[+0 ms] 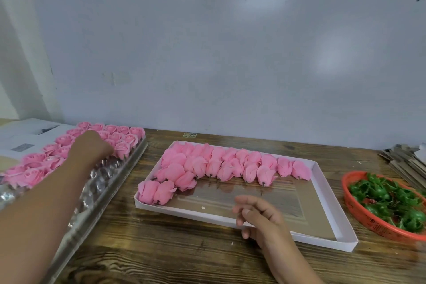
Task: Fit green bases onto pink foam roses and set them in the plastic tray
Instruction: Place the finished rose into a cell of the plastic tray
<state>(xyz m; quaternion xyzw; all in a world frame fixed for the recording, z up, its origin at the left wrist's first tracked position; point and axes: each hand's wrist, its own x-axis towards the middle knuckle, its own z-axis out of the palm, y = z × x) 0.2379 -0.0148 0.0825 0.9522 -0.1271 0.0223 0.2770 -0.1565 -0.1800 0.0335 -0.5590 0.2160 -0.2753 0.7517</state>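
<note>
Gleaming dimpled plastic tray (108, 182), ruffled roses (119, 138)

The counter (179, 260) was dark, wood-grained board that ran up to a pale wall. On it from left to right lay printed paper sheets (27, 136), a clear plastic tray (101, 191) partly filled with upright pink roses, a shallow white box (332, 193) with more roses lying on their sides, and a red basket (359, 210) of green bases. A stack of flat cardboard pieces (403, 159) sat at the far right edge, behind the basket.
</note>
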